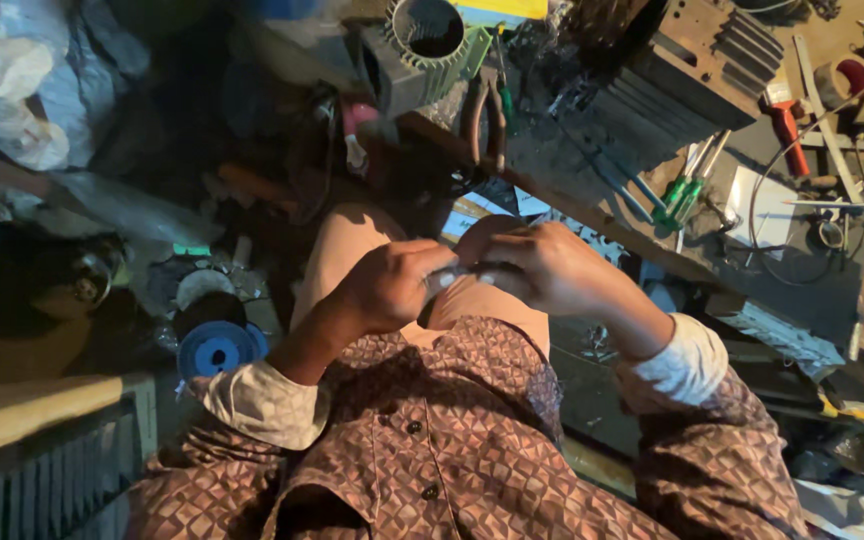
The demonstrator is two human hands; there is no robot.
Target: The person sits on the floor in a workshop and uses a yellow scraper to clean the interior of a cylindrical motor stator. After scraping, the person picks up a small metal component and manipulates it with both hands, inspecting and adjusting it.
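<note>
- The bench (572, 190) runs across the upper right, dark and crowded with tools and metal parts.
- A finned grey motor housing (422, 45) stands at the top centre, its round opening facing up.
- Just beside it on the right, a pair of pliers (489, 125) lies near the bench edge, handles toward the person.
- A dark ribbed metal block (697, 75) sits further right, and green-handled screwdrivers (687, 190) rest below it, tips pointing up and away.
- A red-handled tool (787, 125) and a roll of tape (842, 80) lie at the far right, with a thin wire (767, 195) looping over a white sheet (762, 205).
- On the floor to the left lie a blue disc (214, 350) and a dark round disc (207, 312) above it, touching or nearly so.
- White plastic bags (12, 100) are heaped at the upper left; a slatted grey edge (52, 480) fills the lower left corner.
- Nothing lies between the camera and the hands; they are held over the person's knees, well short of the bench.
- The left hand (387, 285) is curled closed, fingers pinching one end of a small grey metal piece (452, 277).
- The right hand (547, 265) is also curled closed, gripping the other end of the same piece, so both hands meet almost knuckle to knuckle.
- The piece is mostly hidden by fingers; its exact kind cannot be told.
- Both sleeves of the patterned brown shirt (432, 440) are rolled, showing pale cuffs.
</note>
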